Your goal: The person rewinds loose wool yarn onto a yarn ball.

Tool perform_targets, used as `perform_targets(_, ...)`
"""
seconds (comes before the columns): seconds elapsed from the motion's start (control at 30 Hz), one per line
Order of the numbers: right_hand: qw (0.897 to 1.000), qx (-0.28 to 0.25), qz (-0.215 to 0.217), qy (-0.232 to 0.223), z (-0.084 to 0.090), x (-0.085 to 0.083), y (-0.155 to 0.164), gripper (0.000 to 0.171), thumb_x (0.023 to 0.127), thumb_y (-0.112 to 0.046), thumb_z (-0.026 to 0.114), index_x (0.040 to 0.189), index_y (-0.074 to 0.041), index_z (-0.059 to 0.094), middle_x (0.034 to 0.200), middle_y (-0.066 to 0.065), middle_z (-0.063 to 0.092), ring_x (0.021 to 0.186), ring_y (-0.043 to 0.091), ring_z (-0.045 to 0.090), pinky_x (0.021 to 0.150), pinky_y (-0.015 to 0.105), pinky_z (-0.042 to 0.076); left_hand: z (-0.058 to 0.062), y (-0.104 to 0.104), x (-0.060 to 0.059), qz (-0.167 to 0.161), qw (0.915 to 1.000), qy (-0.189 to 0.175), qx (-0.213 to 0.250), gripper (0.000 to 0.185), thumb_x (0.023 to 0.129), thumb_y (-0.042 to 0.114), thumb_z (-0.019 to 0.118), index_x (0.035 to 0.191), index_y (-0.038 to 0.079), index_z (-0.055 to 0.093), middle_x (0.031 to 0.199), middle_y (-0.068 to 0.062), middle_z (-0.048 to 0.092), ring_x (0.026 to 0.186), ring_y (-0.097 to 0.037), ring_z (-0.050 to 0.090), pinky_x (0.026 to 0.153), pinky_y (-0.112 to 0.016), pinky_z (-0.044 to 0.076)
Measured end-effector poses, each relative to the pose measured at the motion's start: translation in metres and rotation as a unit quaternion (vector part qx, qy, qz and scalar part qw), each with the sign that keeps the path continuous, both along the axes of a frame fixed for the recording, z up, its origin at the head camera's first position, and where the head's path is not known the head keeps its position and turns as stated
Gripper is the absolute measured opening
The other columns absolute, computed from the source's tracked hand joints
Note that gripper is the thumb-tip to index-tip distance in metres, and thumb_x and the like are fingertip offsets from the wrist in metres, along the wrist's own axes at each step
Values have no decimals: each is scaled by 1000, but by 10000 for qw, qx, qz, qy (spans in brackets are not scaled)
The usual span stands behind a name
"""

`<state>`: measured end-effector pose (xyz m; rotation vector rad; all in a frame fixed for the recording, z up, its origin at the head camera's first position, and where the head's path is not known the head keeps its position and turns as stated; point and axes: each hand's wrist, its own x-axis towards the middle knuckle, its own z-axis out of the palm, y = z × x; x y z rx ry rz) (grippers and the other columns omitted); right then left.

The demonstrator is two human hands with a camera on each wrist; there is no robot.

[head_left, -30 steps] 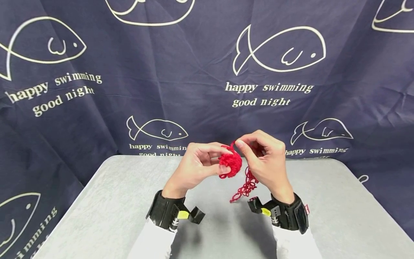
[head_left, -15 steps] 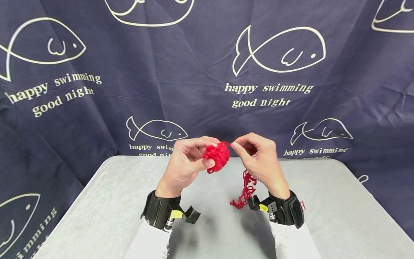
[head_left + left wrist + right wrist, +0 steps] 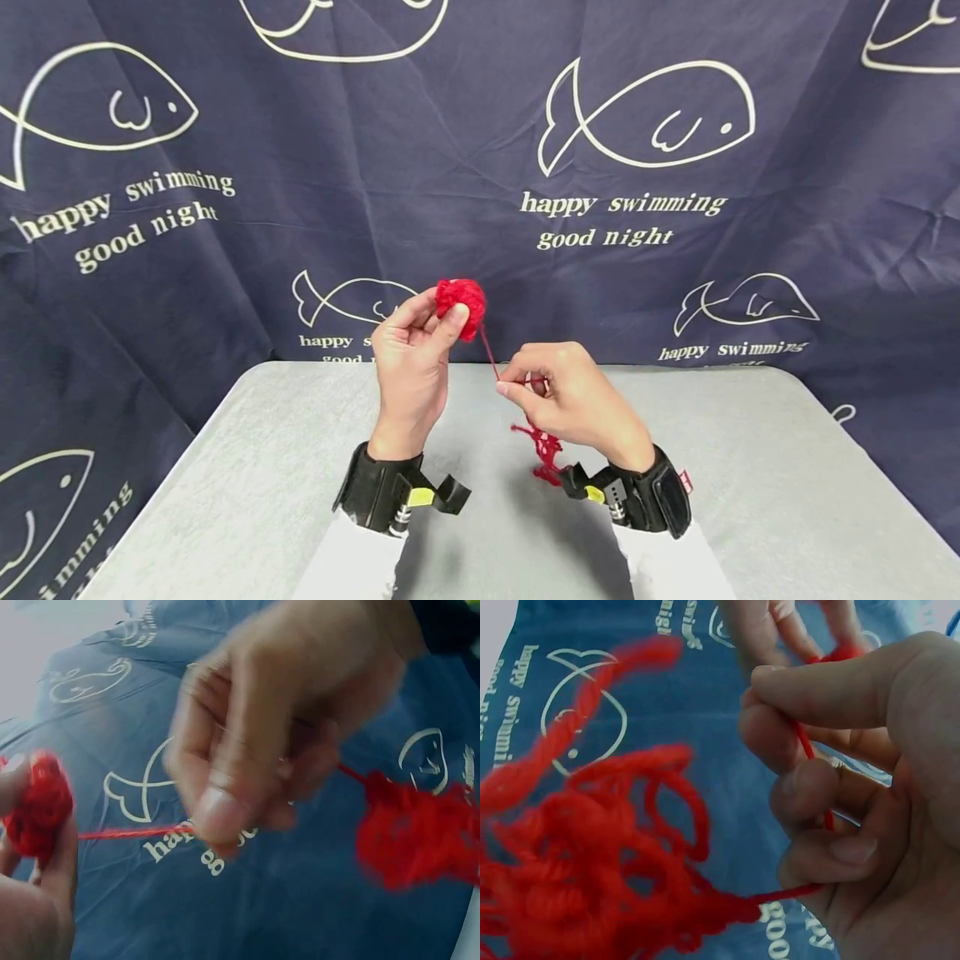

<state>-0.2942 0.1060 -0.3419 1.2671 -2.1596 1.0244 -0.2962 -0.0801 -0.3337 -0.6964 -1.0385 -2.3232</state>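
We count one ball of red yarn [image 3: 461,307], one taut strand [image 3: 490,354] running from it, and one loose tangle of the same yarn [image 3: 546,452] hanging lower down. Two hands at work, both raised above the grey tabletop [image 3: 225,483]. The left hand [image 3: 408,367] pinches the ball between thumb and fingertips, lifted high against the backdrop. The right hand [image 3: 566,398] sits lower and to the right, its thumb and forefinger closed on the strand, the other fingers curled in; the tangle trails beneath it, its lower end near the tabletop by the right wrist. In the right wrist view the tangle [image 3: 600,885] fills the foreground, blurred, and hides much of the cloth behind it. In the left wrist view the right hand [image 3: 277,727] blocks the middle, with the ball [image 3: 37,806] at the left edge. We note two black wrist straps [image 3: 378,493] and one dark blue curtain [image 3: 750,208] printed with white fish outlines and words.
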Motion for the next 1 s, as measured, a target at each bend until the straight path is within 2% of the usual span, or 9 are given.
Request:
perform_targets(0.1,9999,19,92,95,4,7,-2,16,87,-5,77,81,-19,74,71,-15,57,59,2,48,53,14,39,-2,3,-2,740,9961,-81,-470,30,78,-20,74,106,-9,72,103,-13,73,90,-21,72,82,-33,61)
perform_targets(0.2,9997,-75,117,206,11,17,-2,16,88,-5,76,83,-19,73,73,-16,56,58,1,46,51,14,38,-5,3,-3,1326,9847,127,-1120,32,76,-22,74,107,-18,66,107,-17,71,93,-22,71,86,-36,60)
perform_targets(0.27,9990,-236,131,356,16,23,-1,14,88,-5,75,85,-18,73,74,-15,56,57,0,44,49,14,36,-7,3,-4,1530,9759,342,-1517,31,76,-20,76,105,-17,66,109,-20,70,93,-22,71,86,-37,60)
perform_targets(0.37,9952,-677,166,681,22,28,1,14,88,-2,74,88,-16,73,74,-12,58,56,1,43,48,14,34,-9,2,-5,1563,9645,604,-2039,29,77,-17,78,104,-14,68,109,-22,69,93,-22,71,84,-38,60)
perform_targets(0.47,9887,-1170,189,921,26,29,5,15,86,2,74,89,-13,74,75,-8,59,57,3,43,48,15,34,-11,1,-5,1177,9595,735,-2453,27,78,-16,78,104,-11,71,108,-21,69,94,-24,70,81,-38,61)
perform_targets(0.57,9829,-1542,175,989,28,26,9,15,85,4,75,89,-10,74,76,-5,62,59,5,46,48,16,36,-11,1,-3,426,9549,787,-2830,26,78,-18,77,103,-10,72,108,-19,70,94,-26,70,78,-39,62)
perform_targets(0.73,9762,-1831,-160,1155,27,19,15,10,85,1,78,87,-8,75,77,-2,65,60,6,47,50,17,36,-12,1,-1,-830,9386,863,-3234,26,78,-20,74,103,-14,70,109,-23,68,95,-27,69,76,-41,62)
perform_targets(0.83,9737,-1925,-326,1176,25,15,16,5,87,-5,79,86,-8,75,77,-1,65,60,5,45,50,18,34,-12,-1,0,-1263,9327,970,-3237,24,79,-20,72,103,-16,68,110,-24,67,94,-28,68,77,-42,61)
perform_targets(1.0,9705,-2183,-282,980,21,13,17,8,85,-2,80,87,-7,75,76,1,65,59,6,46,49,19,35,-12,-1,2,-1675,9328,985,-3036,25,80,-20,70,104,-19,65,112,-18,67,95,-26,68,82,-38,60)
